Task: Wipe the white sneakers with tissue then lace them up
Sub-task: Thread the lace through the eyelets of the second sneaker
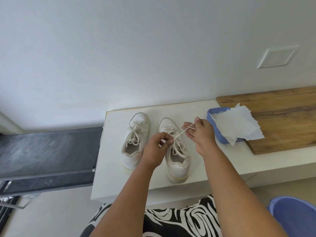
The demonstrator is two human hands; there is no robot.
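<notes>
Two white sneakers stand side by side on a white bench top [119,177], toes toward the wall. The left sneaker [135,142] has its lace tied in a bow. Over the tongue of the right sneaker [177,161], my left hand [154,149] pinches the lace [179,134]. My right hand [201,132] holds the other stretch of that lace, pulled taut up and to the right across its fingers. White tissue [237,125] lies in a blue tray [220,139] just right of my right hand.
A wooden board [282,120] covers the bench's right part, under the tray. A dark grey surface [46,151] lies lower to the left. A blue round container [297,218] sits at the bottom right. A white wall with a switch plate [278,57] stands behind.
</notes>
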